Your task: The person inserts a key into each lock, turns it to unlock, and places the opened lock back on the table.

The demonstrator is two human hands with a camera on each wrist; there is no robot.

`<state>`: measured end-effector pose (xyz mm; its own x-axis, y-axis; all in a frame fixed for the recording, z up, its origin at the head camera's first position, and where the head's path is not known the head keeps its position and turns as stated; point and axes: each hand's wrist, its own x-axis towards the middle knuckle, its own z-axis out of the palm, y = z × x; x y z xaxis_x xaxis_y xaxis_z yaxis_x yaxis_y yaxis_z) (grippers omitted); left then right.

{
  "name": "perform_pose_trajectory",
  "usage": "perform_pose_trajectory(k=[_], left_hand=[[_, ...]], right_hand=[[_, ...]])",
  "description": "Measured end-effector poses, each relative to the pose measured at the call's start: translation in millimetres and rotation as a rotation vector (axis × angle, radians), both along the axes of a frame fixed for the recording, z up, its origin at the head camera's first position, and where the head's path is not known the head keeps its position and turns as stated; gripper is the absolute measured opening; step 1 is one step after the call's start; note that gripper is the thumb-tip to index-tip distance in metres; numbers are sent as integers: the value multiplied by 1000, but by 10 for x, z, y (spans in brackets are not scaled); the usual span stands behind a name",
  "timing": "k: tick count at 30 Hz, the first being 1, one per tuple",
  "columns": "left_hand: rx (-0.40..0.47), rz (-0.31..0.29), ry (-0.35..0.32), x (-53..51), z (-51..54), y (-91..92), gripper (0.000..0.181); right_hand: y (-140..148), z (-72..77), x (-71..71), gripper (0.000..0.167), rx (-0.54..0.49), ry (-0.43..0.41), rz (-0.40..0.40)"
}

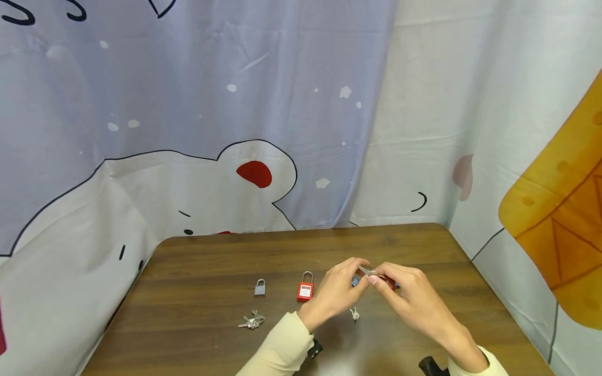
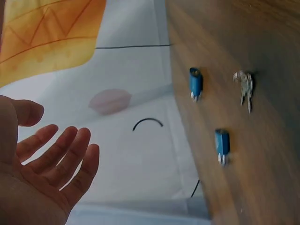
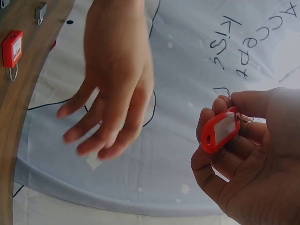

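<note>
My right hand pinches a red key tag with a pale label and a small metal ring. A silver key shows at those fingertips in the head view. Facing it, my left hand is raised above the table. Both wrist views show the left hand's fingers loosely bent, with nothing between them. In the left wrist view two blue padlocks lie on the table beside a small pair of keys. The hands partly hide these padlocks in the head view.
A red padlock and a smaller grey padlock lie left of the hands on the wooden table. Nearer the front is a bunch of silver keys. A printed curtain hangs behind the table.
</note>
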<state>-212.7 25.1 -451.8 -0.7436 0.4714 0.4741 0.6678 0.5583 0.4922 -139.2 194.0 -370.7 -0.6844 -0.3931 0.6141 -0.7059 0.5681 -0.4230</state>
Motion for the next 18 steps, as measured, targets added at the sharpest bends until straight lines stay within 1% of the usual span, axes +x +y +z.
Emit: perform_pose_trajectory(k=[5, 7, 9, 11, 13, 15, 16, 18], left_hand=[[-65, 32, 16, -89, -76, 230, 29], [-66, 50, 4, -130, -110, 319, 31], [-43, 63, -30, -168, -141, 399, 34], [12, 67, -78, -196, -157, 466, 37], [71, 64, -105, -214, -156, 526, 36], [107, 54, -109, -232, -149, 586, 34], [112, 56, -108, -242, -146, 621, 32], [92, 81, -95, -273, -151, 706, 27]], right_hand=[[-2, -3, -4, 22, 7, -3, 6], [0, -1, 2, 21, 7, -3, 4], [3, 0, 11, 22, 10, -5, 3], [4, -8, 19, 24, 12, -9, 2], [6, -23, 18, 25, 12, 1, 6], [8, -34, 14, 27, 12, 12, 8], [10, -39, 12, 28, 12, 18, 7], [16, -43, 9, 29, 12, 34, 7]])
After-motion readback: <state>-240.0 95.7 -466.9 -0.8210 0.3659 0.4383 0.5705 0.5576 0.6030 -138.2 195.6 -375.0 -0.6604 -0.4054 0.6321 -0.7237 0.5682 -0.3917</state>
